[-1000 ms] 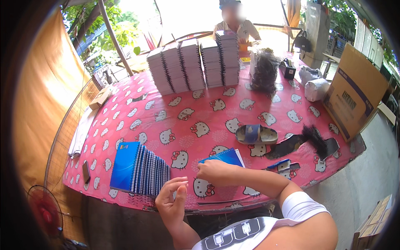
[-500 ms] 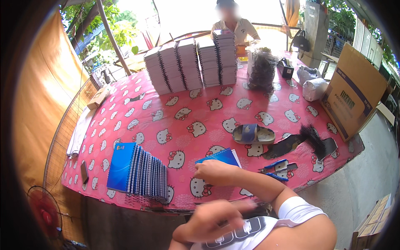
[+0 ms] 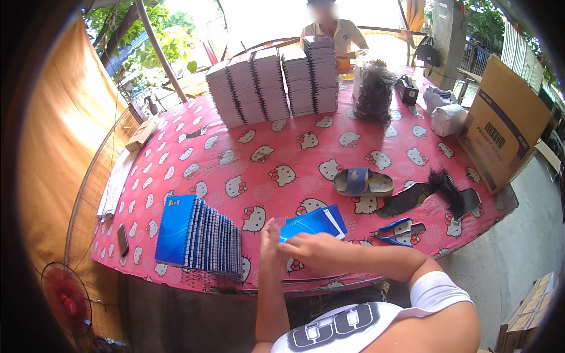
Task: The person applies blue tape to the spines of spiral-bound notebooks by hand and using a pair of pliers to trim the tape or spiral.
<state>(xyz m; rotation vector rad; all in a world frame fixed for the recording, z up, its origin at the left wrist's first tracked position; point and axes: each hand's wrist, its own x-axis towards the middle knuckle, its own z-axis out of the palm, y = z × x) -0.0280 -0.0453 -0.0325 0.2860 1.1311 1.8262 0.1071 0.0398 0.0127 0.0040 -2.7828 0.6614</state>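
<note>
While hands [image 3: 270, 240] [image 3: 309, 247] crowd notebook [image 3: 312, 222], tablecloth [image 3: 259, 191] spreads; edge [image 3: 226, 290] nearby.

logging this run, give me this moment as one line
left hand: fingers up; right hand: beside it, at edge of blue rectangular paper pieces, grip unclear; left side: stacked blue spiral-bound notebooks; right side: blue-handled pliers

We see a pink worktop [image 3: 318, 197] with white cat faces [image 3: 282, 175], blue notebooks [image 3: 179, 230], a brown box [image 3: 500, 120] and orange cloth [image 3: 65, 147].

From here, the right hand [image 3: 306, 246] covers the near edge of the notebook [image 3: 311, 222] beneath it. Stacks [image 3: 247, 91] partly hide the co-worker [image 3: 342, 34], whose face is blurred.
</note>
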